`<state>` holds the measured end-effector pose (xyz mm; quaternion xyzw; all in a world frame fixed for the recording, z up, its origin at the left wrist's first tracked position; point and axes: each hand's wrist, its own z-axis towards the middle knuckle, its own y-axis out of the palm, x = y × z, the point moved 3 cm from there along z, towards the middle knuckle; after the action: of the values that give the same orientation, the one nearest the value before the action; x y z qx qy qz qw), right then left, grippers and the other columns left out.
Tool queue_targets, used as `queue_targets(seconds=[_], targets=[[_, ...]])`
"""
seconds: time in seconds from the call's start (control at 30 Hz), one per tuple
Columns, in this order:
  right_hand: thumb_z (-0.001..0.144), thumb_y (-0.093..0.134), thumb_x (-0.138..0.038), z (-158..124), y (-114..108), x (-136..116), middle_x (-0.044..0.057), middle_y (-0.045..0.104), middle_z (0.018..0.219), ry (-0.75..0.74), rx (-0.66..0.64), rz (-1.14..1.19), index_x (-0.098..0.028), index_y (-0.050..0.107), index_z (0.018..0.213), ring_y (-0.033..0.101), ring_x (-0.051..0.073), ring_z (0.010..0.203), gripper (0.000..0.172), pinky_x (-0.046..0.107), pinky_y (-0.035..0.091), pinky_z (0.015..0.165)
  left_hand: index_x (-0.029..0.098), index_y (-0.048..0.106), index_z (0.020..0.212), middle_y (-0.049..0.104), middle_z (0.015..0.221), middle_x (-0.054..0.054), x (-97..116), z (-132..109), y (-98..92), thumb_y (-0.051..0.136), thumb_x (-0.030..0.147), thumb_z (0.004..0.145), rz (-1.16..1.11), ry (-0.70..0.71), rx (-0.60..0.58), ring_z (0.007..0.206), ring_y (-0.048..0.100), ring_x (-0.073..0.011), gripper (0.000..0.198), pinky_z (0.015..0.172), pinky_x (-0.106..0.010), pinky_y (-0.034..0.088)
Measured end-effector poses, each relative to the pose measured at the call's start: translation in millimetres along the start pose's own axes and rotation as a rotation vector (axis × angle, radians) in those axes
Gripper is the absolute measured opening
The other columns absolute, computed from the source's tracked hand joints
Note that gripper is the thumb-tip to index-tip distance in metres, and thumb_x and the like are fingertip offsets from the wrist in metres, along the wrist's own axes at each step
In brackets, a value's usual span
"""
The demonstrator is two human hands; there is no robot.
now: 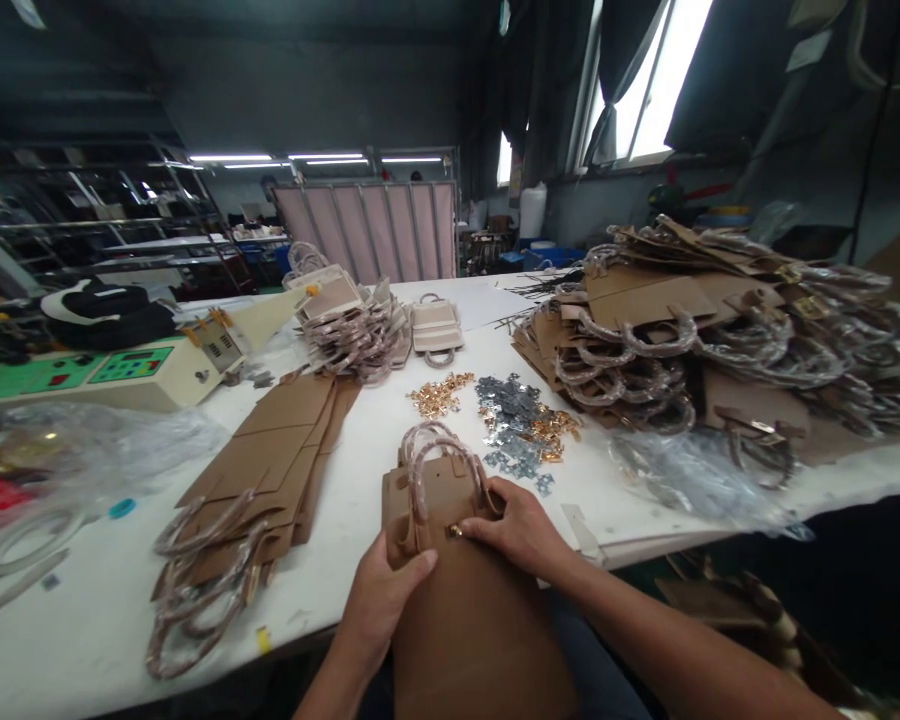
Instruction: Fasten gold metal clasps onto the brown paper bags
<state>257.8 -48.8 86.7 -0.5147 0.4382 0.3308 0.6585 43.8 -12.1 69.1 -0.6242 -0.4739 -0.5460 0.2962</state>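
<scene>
A brown leather bag piece (465,610) with plastic-wrapped handles (439,455) lies at the near edge of the white table (390,420) and hangs over it toward me. My left hand (382,595) grips the piece's left edge, thumb on top. My right hand (517,525) rests on its upper part, fingers curled, pinching a small gold metal fitting (456,531) against the leather. Just beyond lie a heap of gold fittings (440,395) and a heap of silver fittings (514,425).
A stack of flat brown pieces with handles (262,480) lies to the left, a tall pile of similar pieces (720,340) to the right, and a beige stack (352,320) farther back. A machine with a green panel (112,370) and clear plastic bags (82,450) occupy the left.
</scene>
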Motion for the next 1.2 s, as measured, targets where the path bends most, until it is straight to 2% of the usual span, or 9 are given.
queue_targets(seconds=[0.13,0.2,0.37,0.5,0.6,0.73,0.9,1.1,1.2], targets=[[0.078,0.076,-0.029,-1,3,9,0.002,0.073,0.112,-0.059,0.083,0.012,-0.027,0.068,0.119,0.067,0.024,0.102,0.041,0.036,0.052,0.093,0.022,0.045,0.148,0.062,0.143,-0.015,-5,11,-5.0,0.087,0.040,0.070,0.255,0.114,0.265,0.131,0.060,-0.0332,0.090,0.108,-0.045,0.049],[0.080,0.074,-0.030,1,-3,19,0.005,0.070,0.120,-0.100,0.142,-0.059,-0.027,0.066,0.124,0.066,0.025,0.107,0.045,0.039,0.053,0.095,0.025,0.043,0.150,0.058,0.147,-0.014,-8,16,-7.6,0.085,0.043,0.070,0.364,0.144,0.352,0.138,0.054,-0.0335,0.092,0.114,-0.047,0.043],[0.090,0.065,-0.037,14,-55,70,0.005,0.068,0.110,-0.147,0.278,-0.289,-0.024,0.071,0.107,0.068,0.019,0.086,0.022,0.032,0.056,0.076,0.023,0.071,0.111,0.075,0.115,-0.010,-13,27,-12.1,0.075,0.049,0.073,0.582,0.228,0.336,0.112,0.066,-0.0348,0.047,0.104,-0.048,0.048],[0.089,0.064,-0.039,32,-107,112,0.004,0.067,0.111,-0.045,0.350,-0.576,-0.026,0.072,0.115,0.066,0.016,0.076,0.029,0.032,0.052,0.074,0.022,0.069,0.096,0.073,0.098,-0.008,-17,32,-9.8,0.071,0.052,0.077,0.682,0.274,0.354,0.095,0.065,-0.0313,0.035,0.089,-0.043,0.049],[0.085,0.069,-0.043,44,-120,126,0.002,0.069,0.105,0.003,0.310,-0.632,-0.031,0.075,0.112,0.065,0.019,0.079,0.030,0.030,0.048,0.071,0.023,0.061,0.083,0.065,0.083,-0.004,-19,32,-4.4,0.071,0.053,0.078,0.749,0.333,0.384,0.081,0.060,-0.0263,0.032,0.077,-0.037,0.046],[0.083,0.071,-0.045,52,-114,131,0.001,0.069,0.099,0.036,0.282,-0.644,-0.029,0.076,0.094,0.064,0.020,0.085,0.020,0.030,0.042,0.072,0.025,0.046,0.071,0.051,0.071,0.003,-22,29,-1.4,0.072,0.052,0.080,0.760,0.363,0.427,0.069,0.050,-0.0200,0.038,0.067,-0.032,0.038],[0.079,0.069,-0.048,48,-115,132,0.002,0.067,0.087,0.042,0.324,-0.566,-0.024,0.066,0.084,0.061,0.020,0.079,0.024,0.031,0.043,0.072,0.025,0.037,0.067,0.040,0.066,0.005,-20,22,-1.5,0.066,0.050,0.086,0.681,0.342,0.444,0.065,0.042,-0.0165,0.043,0.064,-0.029,0.034],[0.078,0.069,-0.055,31,-124,117,0.000,0.064,0.069,0.084,0.372,-0.414,-0.023,0.063,0.079,0.059,0.019,0.065,0.033,0.031,0.045,0.063,0.025,0.045,0.073,0.049,0.067,0.005,-8,27,-1.9,0.056,0.045,0.092,0.614,0.322,0.412,0.067,0.048,-0.0177,0.030,0.064,-0.029,0.036],[0.077,0.073,-0.057,10,-102,84,-0.001,0.063,0.066,0.134,0.378,-0.106,-0.022,0.065,0.086,0.057,0.017,0.058,0.037,0.030,0.045,0.056,0.026,0.049,0.080,0.059,0.075,0.003,-3,36,-3.1,0.054,0.038,0.093,0.590,0.349,0.411,0.074,0.056,-0.0207,0.019,0.071,-0.030,0.040]])
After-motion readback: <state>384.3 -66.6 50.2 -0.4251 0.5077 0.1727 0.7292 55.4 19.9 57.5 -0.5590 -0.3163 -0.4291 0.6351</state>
